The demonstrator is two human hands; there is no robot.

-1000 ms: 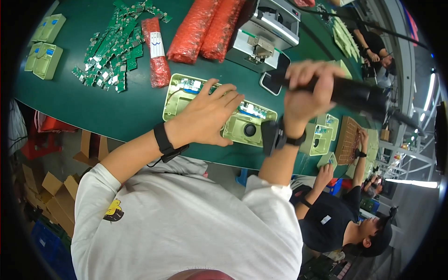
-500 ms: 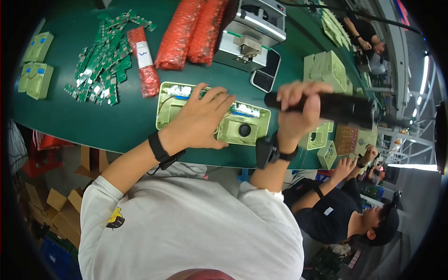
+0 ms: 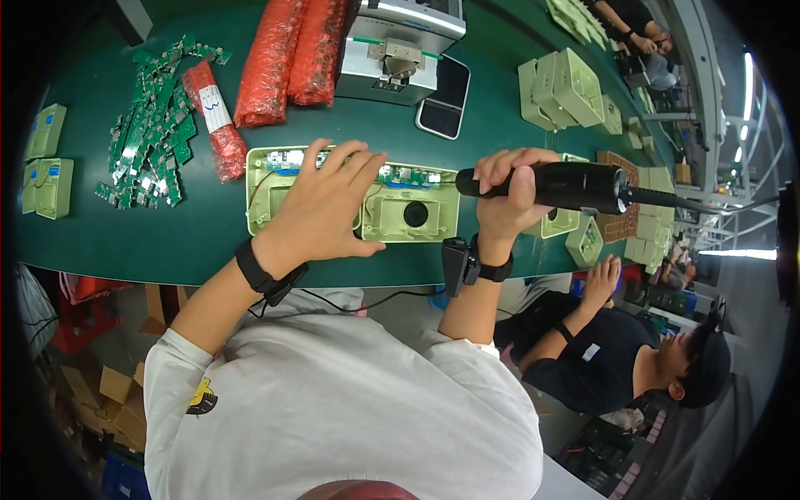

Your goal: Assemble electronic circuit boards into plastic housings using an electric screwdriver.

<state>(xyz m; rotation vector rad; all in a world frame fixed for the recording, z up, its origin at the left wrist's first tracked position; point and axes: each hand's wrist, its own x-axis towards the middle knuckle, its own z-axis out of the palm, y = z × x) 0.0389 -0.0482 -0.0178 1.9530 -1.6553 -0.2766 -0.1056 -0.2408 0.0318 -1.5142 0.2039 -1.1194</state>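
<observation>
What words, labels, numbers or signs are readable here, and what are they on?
None reads clearly.
White label on the thin red bundle: dark marks, too unclear to read.
Black handheld tool in the right hand: no readable lettering.
White shirt, yellow-and-black print: any lettering too small.
Co-worker's dark shirt, white patch: too small.

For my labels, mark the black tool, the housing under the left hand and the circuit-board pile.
Black tool (image 3: 575, 187), head view: its body.
Housing (image 3: 453, 218), head view: right-end wall.
Circuit-board pile (image 3: 150, 122), head view: its middle.
</observation>
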